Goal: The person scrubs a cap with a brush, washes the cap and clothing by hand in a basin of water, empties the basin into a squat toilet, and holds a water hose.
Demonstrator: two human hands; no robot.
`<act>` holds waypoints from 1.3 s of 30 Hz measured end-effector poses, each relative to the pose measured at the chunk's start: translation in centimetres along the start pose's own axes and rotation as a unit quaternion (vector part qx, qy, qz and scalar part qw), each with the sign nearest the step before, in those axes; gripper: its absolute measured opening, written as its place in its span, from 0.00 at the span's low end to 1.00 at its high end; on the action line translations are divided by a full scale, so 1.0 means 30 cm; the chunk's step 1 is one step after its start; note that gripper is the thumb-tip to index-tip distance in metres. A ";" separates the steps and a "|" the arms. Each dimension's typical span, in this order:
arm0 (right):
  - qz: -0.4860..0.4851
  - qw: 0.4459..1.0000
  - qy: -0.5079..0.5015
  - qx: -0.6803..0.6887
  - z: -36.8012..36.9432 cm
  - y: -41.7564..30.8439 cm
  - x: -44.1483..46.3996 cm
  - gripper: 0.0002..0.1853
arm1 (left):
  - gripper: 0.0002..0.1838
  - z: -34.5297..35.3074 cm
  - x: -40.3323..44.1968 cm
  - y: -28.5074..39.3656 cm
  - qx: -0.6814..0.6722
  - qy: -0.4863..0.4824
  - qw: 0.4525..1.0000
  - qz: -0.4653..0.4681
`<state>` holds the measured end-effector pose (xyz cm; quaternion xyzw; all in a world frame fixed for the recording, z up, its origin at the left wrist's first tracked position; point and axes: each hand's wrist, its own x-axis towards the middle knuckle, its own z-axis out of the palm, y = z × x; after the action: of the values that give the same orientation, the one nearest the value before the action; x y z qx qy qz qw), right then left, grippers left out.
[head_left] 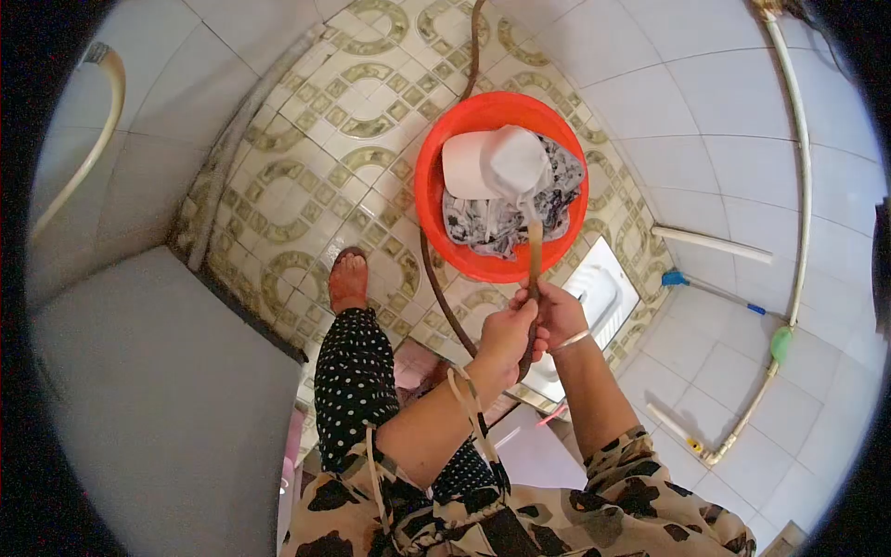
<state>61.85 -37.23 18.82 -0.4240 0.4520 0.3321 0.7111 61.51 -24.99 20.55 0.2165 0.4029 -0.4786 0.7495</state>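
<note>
My left hand (508, 336) is wrapped round a brown hose (531, 342). My right hand (561, 316) closes on the same hose from the other side, the two hands touching. The hose's pale yellowish end (535, 243) points away from me over a red tub (429, 209), and what looks like water comes out of it. In the tub lies grey-and-black patterned cloth (471, 223). On top of the cloth rests a smooth white object (469, 162), perhaps a plastic jug; its exact kind is unclear.
A white squat toilet (599, 295) is set in the patterned tile floor (357, 167) right of the tub. The hose runs on behind the tub. A blue brush (675, 278) and pipes (800, 186) are by the right wall. A grey panel (167, 399) stands at left.
</note>
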 end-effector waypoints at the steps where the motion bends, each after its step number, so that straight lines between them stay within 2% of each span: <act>1: -0.025 0.998 0.033 0.053 0.008 0.005 0.007 0.17 | 0.11 0.003 -0.005 -0.001 0.047 -0.001 0.999 0.016; 3: -0.039 0.988 0.066 0.137 0.042 -0.013 -0.007 0.14 | 0.11 -0.004 0.006 -0.016 0.093 -0.001 0.995 0.032; 5: -0.028 0.990 0.047 0.127 0.004 -0.013 0.025 0.14 | 0.11 -0.036 0.056 -0.053 0.231 -0.034 0.962 0.143; 6: -0.016 0.993 0.028 0.116 -0.013 -0.015 0.038 0.15 | 0.11 -0.049 0.069 -0.075 0.231 -0.035 0.962 0.143; 8: -0.048 0.991 0.026 0.120 -0.028 -0.020 0.048 0.15 | 0.12 -0.068 0.081 -0.113 0.365 -0.028 0.899 0.239; 9: -0.080 0.989 0.024 0.125 -0.029 -0.027 0.050 0.15 | 0.12 -0.048 0.048 -0.083 0.365 -0.029 0.900 0.237; 11: -0.090 0.987 0.023 0.131 -0.012 -0.048 0.052 0.15 | 0.13 -0.013 -0.014 -0.026 0.305 -0.033 0.936 0.171; 14: -0.116 0.985 0.069 0.108 0.030 -0.102 0.068 0.13 | 0.13 -0.015 0.005 -0.042 0.312 -0.012 0.928 0.204; 16: -0.110 0.991 0.018 0.075 0.006 -0.125 0.111 0.11 | 0.13 -0.021 0.021 -0.061 0.300 0.003 0.929 0.216; 18: -0.106 0.993 0.027 0.048 0.008 -0.130 0.133 0.12 | 0.13 -0.013 0.009 -0.048 0.287 0.020 0.930 0.227; 20: -0.099 0.994 0.037 0.019 0.004 -0.123 0.147 0.12 | 0.12 -0.002 -0.012 -0.023 0.172 0.034 0.971 0.166; 21: -0.093 0.995 0.021 0.015 0.000 -0.117 0.154 0.12 | 0.12 0.003 -0.014 -0.019 0.171 0.034 0.971 0.166; 23: -0.086 0.996 0.003 0.011 0.011 -0.113 0.163 0.12 | 0.11 0.009 -0.015 -0.012 0.086 0.015 0.990 0.114; 25: -0.064 0.997 0.010 -0.048 0.034 -0.114 0.161 0.12 | 0.11 0.016 -0.021 -0.005 0.089 0.007 0.991 0.104; 29: -0.025 0.999 -0.043 -0.014 -0.054 -0.121 0.281 0.10 | 0.11 0.031 -0.032 0.006 0.104 -0.015 0.993 0.046; 32: -0.061 0.997 -0.023 0.030 -0.090 -0.151 0.319 0.09 | 0.11 0.039 -0.031 0.001 0.110 -0.015 0.993 0.035; 34: -0.091 0.993 0.050 0.048 -0.066 -0.183 0.277 0.09 | 0.11 0.029 -0.018 -0.001 0.130 -0.031 0.991 0.032; 39: -0.125 0.984 0.061 0.111 -0.200 -0.203 0.301 0.08 | 0.11 0.042 -0.024 0.001 0.158 -0.056 0.986 0.014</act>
<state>68.26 -44.41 10.93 -0.4148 0.4724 0.1615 0.7607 61.88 -25.48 21.85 0.3107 0.2762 -0.5368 0.7341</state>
